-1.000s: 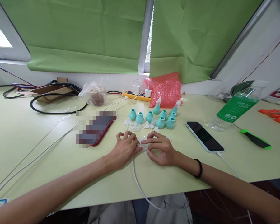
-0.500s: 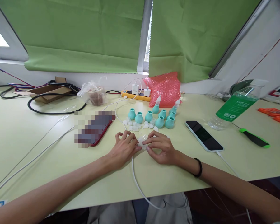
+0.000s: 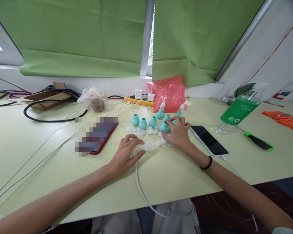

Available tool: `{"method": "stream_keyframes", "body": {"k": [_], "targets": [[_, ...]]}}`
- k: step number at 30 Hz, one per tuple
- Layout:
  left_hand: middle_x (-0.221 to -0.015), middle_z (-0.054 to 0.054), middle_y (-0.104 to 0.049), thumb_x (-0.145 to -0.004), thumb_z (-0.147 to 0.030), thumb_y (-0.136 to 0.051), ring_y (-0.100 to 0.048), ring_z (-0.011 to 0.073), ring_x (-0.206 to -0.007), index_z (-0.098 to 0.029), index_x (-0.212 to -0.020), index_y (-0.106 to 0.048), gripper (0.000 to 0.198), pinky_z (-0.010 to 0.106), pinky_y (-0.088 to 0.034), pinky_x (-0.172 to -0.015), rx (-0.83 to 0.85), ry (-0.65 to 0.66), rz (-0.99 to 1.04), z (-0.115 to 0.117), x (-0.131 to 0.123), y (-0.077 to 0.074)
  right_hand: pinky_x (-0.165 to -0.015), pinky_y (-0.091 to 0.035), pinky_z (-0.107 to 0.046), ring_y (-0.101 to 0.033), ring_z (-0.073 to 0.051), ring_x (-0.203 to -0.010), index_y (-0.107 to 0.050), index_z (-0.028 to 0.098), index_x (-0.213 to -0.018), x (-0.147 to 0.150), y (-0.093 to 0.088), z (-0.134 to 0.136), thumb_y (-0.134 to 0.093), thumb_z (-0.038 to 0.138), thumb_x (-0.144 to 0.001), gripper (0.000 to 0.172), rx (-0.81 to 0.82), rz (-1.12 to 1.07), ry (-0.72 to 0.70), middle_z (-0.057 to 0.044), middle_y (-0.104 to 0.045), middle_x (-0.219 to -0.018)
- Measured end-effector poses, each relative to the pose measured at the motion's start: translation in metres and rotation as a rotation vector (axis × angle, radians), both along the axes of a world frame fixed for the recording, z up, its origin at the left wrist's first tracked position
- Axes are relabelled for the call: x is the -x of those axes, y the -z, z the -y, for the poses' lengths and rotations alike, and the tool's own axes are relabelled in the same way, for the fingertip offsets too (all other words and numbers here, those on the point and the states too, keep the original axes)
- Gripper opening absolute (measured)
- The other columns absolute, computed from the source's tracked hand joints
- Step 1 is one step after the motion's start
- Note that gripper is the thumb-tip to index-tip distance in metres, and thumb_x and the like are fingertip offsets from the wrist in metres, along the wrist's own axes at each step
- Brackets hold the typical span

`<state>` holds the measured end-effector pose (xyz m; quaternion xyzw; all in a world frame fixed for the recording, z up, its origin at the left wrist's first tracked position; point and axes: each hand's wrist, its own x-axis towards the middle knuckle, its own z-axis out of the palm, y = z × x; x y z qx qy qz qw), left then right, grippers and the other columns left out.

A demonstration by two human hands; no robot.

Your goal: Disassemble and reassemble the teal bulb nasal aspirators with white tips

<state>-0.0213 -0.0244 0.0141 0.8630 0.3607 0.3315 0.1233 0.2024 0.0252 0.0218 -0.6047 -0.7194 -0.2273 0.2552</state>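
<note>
Presumably for access, left hand (image 3: 123, 154) pinches translucent plastic piece (image 3: 148, 145) endwise; turquoise bulb (image 3: 164, 127) sits between right hand (image 3: 179, 134) fingers, grip indeterminate.

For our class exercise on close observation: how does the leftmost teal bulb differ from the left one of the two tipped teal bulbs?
The leftmost teal bulb has a bare, open mouth; the left tipped bulb carries a translucent, pointed tip. The left tipped bulb looks taller overall than the leftmost teal bulb. The left tipped bulb also stands farther back than the leftmost teal bulb. Both have rounded teal bodies.
</note>
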Motion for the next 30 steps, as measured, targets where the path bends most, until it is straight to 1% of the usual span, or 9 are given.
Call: {"method": "stream_keyframes", "body": {"k": [5,8,10,12,16,18,21,26,30], "targets": [[-0.095,0.006,-0.055,-0.083,-0.022,-0.042,-0.039,0.0192,-0.098,-0.017,-0.098,-0.046,0.016,0.035,-0.036,-0.084,-0.012,0.028,0.053,0.002,0.001,0.000,-0.067,-0.025,-0.037,-0.046,-0.024,-0.085,-0.052,0.017,-0.082,-0.002,0.002,-0.003,-0.050,0.026,-0.068,0.016,0.065,-0.148,-0.072,-0.006,-0.057,-0.086],[-0.091,0.006,-0.055,-0.082,-0.021,-0.044,-0.041,0.0187,-0.095,-0.016,-0.094,-0.047,0.014,0.033,-0.038,-0.082,-0.036,0.023,0.080,0.003,0.001,-0.001,-0.072,-0.027,-0.039,-0.051,-0.020,-0.078,-0.051,0.018,-0.083,-0.004,-0.005,-0.001,-0.055,0.026,-0.067,0.018,0.015,-0.307,-0.196,-0.003,-0.059,-0.080],[-0.090,0.006,-0.054,-0.081,-0.021,-0.045,-0.045,0.0178,-0.093,-0.015,-0.093,-0.048,0.014,0.031,-0.040,-0.080,-0.052,0.017,0.102,0.004,0.000,-0.002,-0.077,-0.029,-0.040,-0.052,-0.019,-0.079,-0.051,0.019,-0.088,-0.003,-0.012,0.004,-0.058,0.028,-0.067,0.024,-0.079,-0.453,-0.299,-0.003,-0.058,-0.083],[-0.092,0.007,-0.055,-0.080,-0.019,-0.047,-0.049,0.0162,-0.090,-0.015,-0.094,-0.048,0.014,0.028,-0.042,-0.077,-0.070,0.018,0.130,0.004,0.000,-0.002,-0.077,-0.034,-0.038,-0.053,-0.020,-0.083,-0.051,0.020,-0.088,0.000,-0.018,0.011,-0.059,0.030,-0.067,0.024,-0.088,-0.637,-0.451,-0.004,-0.057,-0.087],[-0.092,0.005,-0.058,-0.078,-0.016,-0.051,-0.054,0.0144,-0.089,-0.016,-0.095,-0.050,0.018,0.025,-0.044,-0.076,-0.121,0.020,0.214,0.004,0.000,0.001,-0.071,-0.043,-0.033,-0.055,-0.018,-0.088,-0.043,0.022,-0.080,0.011,-0.022,0.025,-0.054,0.032,-0.073,0.017,0.212,-0.999,-0.821,-0.007,-0.053,-0.101],[-0.088,0.005,-0.060,-0.076,-0.013,-0.053,-0.056,0.0142,-0.086,-0.017,-0.094,-0.050,0.019,0.025,-0.046,-0.074,-0.159,0.034,0.272,0.004,0.000,0.002,-0.067,-0.045,-0.032,-0.057,-0.017,-0.085,-0.037,0.022,-0.080,0.016,-0.019,0.030,-0.050,0.031,-0.076,0.015,0.335,-1.065,-0.900,-0.007,-0.053,-0.104],[-0.083,0.005,-0.060,-0.072,-0.011,-0.056,-0.057,0.0144,-0.081,-0.016,-0.091,-0.052,0.019,0.026,-0.047,-0.071,-0.208,0.075,0.331,0.004,-0.001,0.003,-0.062,-0.045,-0.030,-0.057,-0.017,-0.082,-0.038,0.022,-0.082,0.019,-0.014,0.035,-0.052,0.028,-0.074,0.017,0.322,-0.893,-0.842,-0.007,-0.057,-0.097],[-0.085,0.007,-0.061,-0.072,-0.010,-0.056,-0.057,0.0152,-0.080,-0.016,-0.093,-0.053,0.022,0.027,-0.047,-0.071,-0.189,0.113,0.314,0.005,-0.002,0.002,-0.059,-0.041,-0.030,-0.050,-0.015,-0.062,-0.049,0.020,-0.075,0.023,-0.006,0.037,-0.059,0.022,-0.065,0.014,-0.036,-0.337,-0.798,-0.002,-0.058,-0.066],[-0.085,0.007,-0.061,-0.073,-0.012,-0.055,-0.057,0.0145,-0.080,-0.015,-0.095,-0.053,0.022,0.026,-0.047,-0.070,-0.143,0.127,0.285,0.005,-0.001,0.002,-0.054,-0.040,-0.027,-0.048,-0.014,-0.057,-0.050,0.018,-0.072,0.026,0.000,0.037,-0.055,0.020,-0.065,0.009,-0.051,-0.243,-0.804,-0.001,-0.054,-0.060]]}}
